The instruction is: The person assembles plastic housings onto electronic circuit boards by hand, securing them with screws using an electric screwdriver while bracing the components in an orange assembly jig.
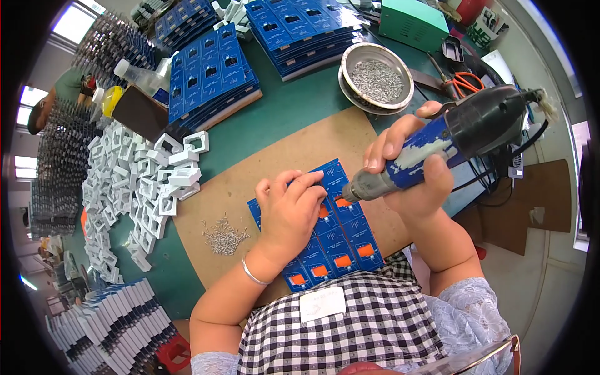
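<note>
My right hand [417,150] is wrapped round an electric screwdriver [415,156] with a blue and black body. Its grey nose points down and left, at the right edge of a blue circuit board panel [342,234] with orange windows. Whether the bit touches the panel I cannot tell. My left hand [290,209] rests over the panel's upper left part, fingers bent and drawn together; what lies beneath them is hidden. The panel sits on a brown board [234,172] close to my checked apron. Left of my left hand is a pile of small screws [225,237].
White plastic frames [147,181] are heaped on the left. Stacks of blue panels [212,75] stand at the back, beside a phone [140,112]. A metal bowl of screws [377,81], orange-handled scissors [467,82] and a green box [412,25] are at the back right.
</note>
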Tool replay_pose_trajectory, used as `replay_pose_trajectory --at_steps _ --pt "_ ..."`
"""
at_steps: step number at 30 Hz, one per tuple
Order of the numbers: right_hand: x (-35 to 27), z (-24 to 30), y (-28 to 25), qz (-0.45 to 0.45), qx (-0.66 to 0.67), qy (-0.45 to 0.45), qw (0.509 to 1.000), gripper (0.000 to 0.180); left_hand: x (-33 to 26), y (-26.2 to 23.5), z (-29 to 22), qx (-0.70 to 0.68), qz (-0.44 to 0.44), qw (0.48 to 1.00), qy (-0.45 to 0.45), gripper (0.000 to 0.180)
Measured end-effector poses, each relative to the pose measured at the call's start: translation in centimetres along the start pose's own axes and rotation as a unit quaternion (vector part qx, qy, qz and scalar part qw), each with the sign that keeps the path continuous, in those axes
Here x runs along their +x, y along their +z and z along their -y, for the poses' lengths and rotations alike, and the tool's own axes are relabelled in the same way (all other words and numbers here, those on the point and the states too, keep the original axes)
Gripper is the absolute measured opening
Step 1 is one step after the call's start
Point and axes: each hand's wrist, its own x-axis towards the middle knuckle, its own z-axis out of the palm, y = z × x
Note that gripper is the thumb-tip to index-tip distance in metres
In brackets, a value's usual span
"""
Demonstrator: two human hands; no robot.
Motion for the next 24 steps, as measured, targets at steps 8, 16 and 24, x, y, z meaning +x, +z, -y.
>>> replay_pose_trajectory --at_steps 8,16,24 --pt "0.0 -0.9 0.9 0.129 0.019 -0.058 0.990 0.059 -0.4 0.5 0.0 0.031 -0.030 0.999 0.031 0.018" --pt "-0.3 -1.1 1.5 0.211 -0.115 -0.020 0.970 0.064 -1.1 0.5 0.7 0.005 -0.025 0.999 0.026 0.022" --pt "-0.2 -1.8 2.2 0.228 -0.056 -0.046 0.971 0.056 -3.1 -2.6 3.2 0.021 -0.080 0.997 -0.005 0.022"
